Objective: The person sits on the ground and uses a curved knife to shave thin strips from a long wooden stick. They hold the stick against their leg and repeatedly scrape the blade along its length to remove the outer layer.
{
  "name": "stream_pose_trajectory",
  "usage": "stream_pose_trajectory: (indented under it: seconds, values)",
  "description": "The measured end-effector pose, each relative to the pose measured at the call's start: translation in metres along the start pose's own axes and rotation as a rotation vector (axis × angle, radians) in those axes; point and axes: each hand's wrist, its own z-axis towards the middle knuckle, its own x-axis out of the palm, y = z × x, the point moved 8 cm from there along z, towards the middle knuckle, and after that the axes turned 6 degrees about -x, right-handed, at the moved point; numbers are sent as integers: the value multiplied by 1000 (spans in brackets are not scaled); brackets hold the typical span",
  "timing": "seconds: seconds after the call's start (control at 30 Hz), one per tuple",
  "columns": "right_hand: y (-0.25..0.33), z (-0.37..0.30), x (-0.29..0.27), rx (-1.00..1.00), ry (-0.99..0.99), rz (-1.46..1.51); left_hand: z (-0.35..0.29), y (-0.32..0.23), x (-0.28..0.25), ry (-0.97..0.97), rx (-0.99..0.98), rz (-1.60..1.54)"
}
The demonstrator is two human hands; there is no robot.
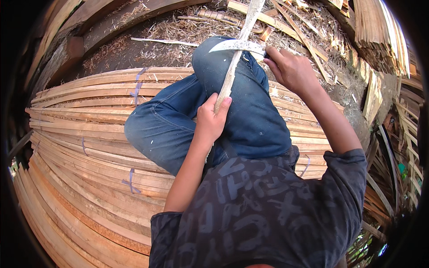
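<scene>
My left hand [211, 117] is closed round the near end of a thin, rough-edged wooden strip [231, 73]. The strip slants up and away across my raised knee and runs out of the picture at the top. My right hand [289, 69] grips the dark handle of a sickle [239, 46] to the right of the strip. Its curved, pale-stained blade crosses the strip just above my knee, with the tip pointing left. Whether the edge bites into the wood cannot be made out.
I sit on bundles of long wooden slats [89, 147] bound with purple ties [131, 181]. Shavings [170, 29] and loose strips litter the ground ahead. A stack of thin slats [380, 35] stands at the far right, and heavy beams [103, 27] lie far left.
</scene>
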Motion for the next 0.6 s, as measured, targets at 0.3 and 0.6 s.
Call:
stream_pose_trajectory:
  seconds: [0.3, 0.6]
  values:
    - [-28, -7, 8, 79, -62, 45, -4, 10, 0, 38, -38, -33]
    - [-10, -7, 12, 16, -115, 39, -1, 11, 1, 44, -35, -36]
